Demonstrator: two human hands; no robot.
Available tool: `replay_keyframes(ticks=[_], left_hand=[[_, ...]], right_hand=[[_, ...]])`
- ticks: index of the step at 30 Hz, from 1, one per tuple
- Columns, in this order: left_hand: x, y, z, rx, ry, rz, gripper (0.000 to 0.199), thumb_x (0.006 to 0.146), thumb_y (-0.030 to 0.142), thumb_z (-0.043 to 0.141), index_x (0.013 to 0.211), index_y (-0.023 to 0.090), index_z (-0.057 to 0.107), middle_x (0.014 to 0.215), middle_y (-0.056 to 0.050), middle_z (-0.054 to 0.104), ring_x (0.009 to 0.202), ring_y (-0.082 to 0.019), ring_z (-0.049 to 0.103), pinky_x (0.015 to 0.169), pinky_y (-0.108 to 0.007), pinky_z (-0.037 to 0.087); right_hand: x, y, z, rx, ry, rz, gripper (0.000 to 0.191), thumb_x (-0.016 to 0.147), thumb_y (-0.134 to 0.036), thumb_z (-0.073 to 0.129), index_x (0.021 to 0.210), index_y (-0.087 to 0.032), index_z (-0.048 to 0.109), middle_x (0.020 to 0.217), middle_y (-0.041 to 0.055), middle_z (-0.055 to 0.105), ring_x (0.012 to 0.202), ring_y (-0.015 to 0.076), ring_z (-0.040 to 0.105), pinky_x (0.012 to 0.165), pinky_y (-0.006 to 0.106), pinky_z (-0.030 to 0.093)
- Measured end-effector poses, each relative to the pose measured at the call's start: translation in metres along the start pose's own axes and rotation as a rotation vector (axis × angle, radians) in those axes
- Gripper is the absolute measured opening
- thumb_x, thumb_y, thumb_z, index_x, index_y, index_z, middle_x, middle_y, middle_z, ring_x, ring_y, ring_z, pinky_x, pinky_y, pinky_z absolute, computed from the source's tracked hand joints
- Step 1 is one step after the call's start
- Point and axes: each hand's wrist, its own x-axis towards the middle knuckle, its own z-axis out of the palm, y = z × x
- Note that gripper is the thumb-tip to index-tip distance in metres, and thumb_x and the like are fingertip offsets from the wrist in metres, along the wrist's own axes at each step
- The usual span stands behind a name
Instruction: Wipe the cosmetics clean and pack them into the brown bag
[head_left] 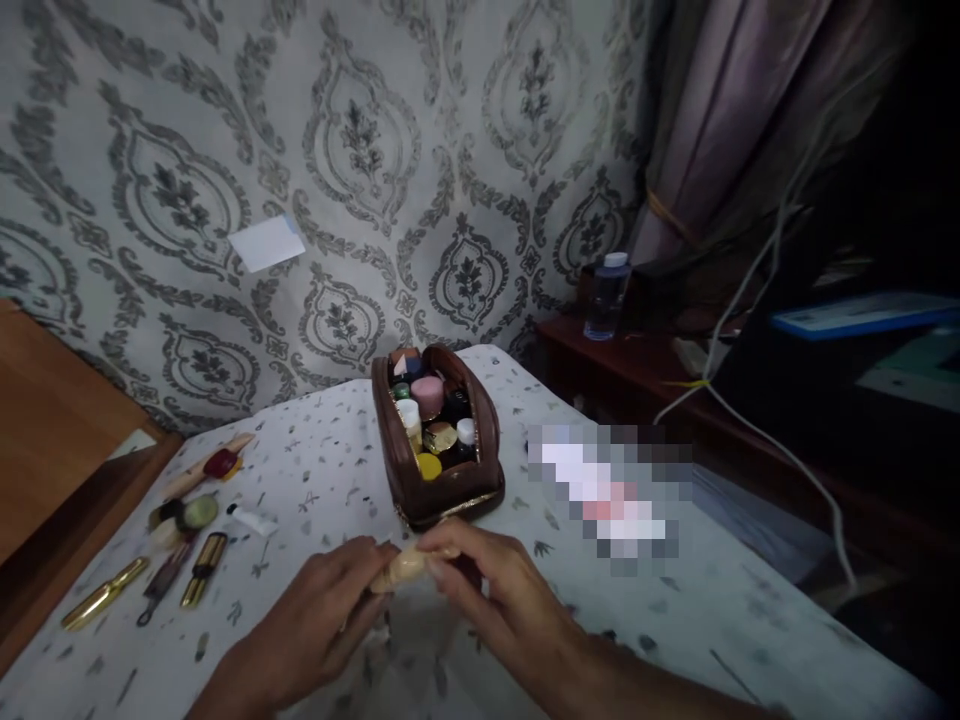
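Observation:
Both hands meet over the patterned white cloth, at the lower middle of the head view. Between them is a small cream-coloured item (405, 567), too blurred to name exactly. My left hand (319, 610) is closed round its left end. The thumb and fingers of my right hand (499, 590) pinch its right end. Just beyond the hands stands a brown zip bag (489, 450), open at the top. Inside it are a pink jar (427, 397), a yellow lid (429, 466), white-capped bottles and other small containers.
Left on the cloth (315, 450) lie a gold tube (105, 594), a black-and-gold item (204, 570), a white tube (253, 520) and several other small items. A water bottle (606, 300) stands on the dark red table (559, 340) at right. A pale cable (799, 460) hangs there.

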Motion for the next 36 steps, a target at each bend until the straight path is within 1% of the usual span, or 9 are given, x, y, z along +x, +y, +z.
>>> replay_keyframes(ticks=[3,9,13,16,20,23,27,31,36], left_hand=[[-0.010,0.002,0.003,-0.045,-0.049,-0.042,0.026,0.100,0.029,0.042,0.124,0.025,0.051,0.109,-0.008,0.069,0.094,-0.020,0.069,0.077,-0.030,0.057],[-0.034,0.003,0.005,-0.085,-0.006,-0.070,0.022,0.094,0.022,0.046,0.115,0.022,0.054,0.103,-0.006,0.069,0.089,-0.020,0.067,0.075,-0.030,0.054],[-0.044,-0.004,0.004,-0.097,0.011,-0.091,0.016,0.091,0.019,0.049,0.104,0.021,0.058,0.094,-0.004,0.068,0.085,-0.020,0.066,0.074,-0.030,0.052],[-0.049,-0.011,0.003,-0.088,0.049,-0.116,0.017,0.094,0.030,0.051,0.107,0.022,0.060,0.094,-0.005,0.068,0.087,-0.021,0.065,0.073,-0.030,0.052],[-0.046,-0.012,0.013,0.054,0.266,-0.202,0.033,0.099,0.038,0.044,0.124,0.021,0.057,0.105,-0.009,0.069,0.097,-0.024,0.063,0.077,-0.034,0.053],[-0.041,-0.008,0.030,0.140,0.369,-0.135,0.040,0.101,0.040,0.037,0.130,0.018,0.054,0.108,-0.011,0.070,0.098,-0.024,0.064,0.079,-0.035,0.053],[-0.039,-0.009,0.043,0.189,0.337,-0.120,0.042,0.101,0.045,0.033,0.103,0.019,0.066,0.089,-0.007,0.072,0.081,-0.022,0.065,0.075,-0.034,0.050],[-0.046,-0.023,0.035,-0.061,0.267,-0.270,0.052,0.102,0.045,0.028,0.073,0.018,0.062,0.068,-0.003,0.063,0.065,-0.016,0.059,0.064,-0.028,0.043],[-0.052,-0.040,0.031,-0.593,0.439,-0.591,0.064,0.095,0.062,0.029,0.061,0.017,0.058,0.052,0.001,0.051,0.053,-0.014,0.050,0.054,-0.025,0.037]], right_hand=[[-0.002,0.001,0.009,0.098,-0.015,0.155,0.026,0.095,-0.043,0.048,0.102,-0.021,0.059,0.072,-0.0009,0.062,0.065,0.0144,0.060,0.056,0.024,0.046],[-0.006,0.010,0.038,0.239,0.003,0.293,0.046,0.092,-0.056,0.049,0.123,-0.022,0.048,0.076,-0.0007,0.061,0.065,0.0151,0.059,0.057,0.025,0.047],[0.001,0.017,0.057,0.332,-0.012,0.294,0.046,0.088,-0.064,0.051,0.110,-0.023,0.050,0.069,-0.0028,0.057,0.057,0.0139,0.056,0.050,0.023,0.041],[0.005,0.020,0.072,0.387,-0.059,0.280,0.044,0.086,-0.066,0.053,0.094,-0.024,0.047,0.063,-0.0046,0.054,0.052,0.0126,0.053,0.050,0.022,0.038],[0.002,0.027,0.099,0.356,-0.107,0.226,0.039,0.091,-0.062,0.049,0.090,-0.023,0.045,0.063,-0.0046,0.054,0.052,0.0106,0.048,0.051,0.021,0.035],[-0.001,0.036,0.113,0.387,-0.099,0.104,0.042,0.090,-0.064,0.048,0.087,-0.023,0.044,0.066,-0.0041,0.052,0.053,0.0104,0.046,0.050,0.021,0.037],[-0.003,0.041,0.108,0.474,-0.045,0.129,0.043,0.087,-0.064,0.055,0.086,-0.022,0.046,0.068,-0.0036,0.052,0.057,0.0112,0.049,0.053,0.022,0.041],[-0.002,0.035,0.089,0.499,0.013,0.235,0.044,0.083,-0.063,0.061,0.087,-0.022,0.048,0.065,-0.0001,0.061,0.057,0.0145,0.056,0.054,0.025,0.044],[0.003,0.029,0.084,0.512,0.002,0.305,0.046,0.079,-0.063,0.066,0.088,-0.021,0.049,0.067,0.0018,0.066,0.058,0.0154,0.060,0.052,0.025,0.046]])
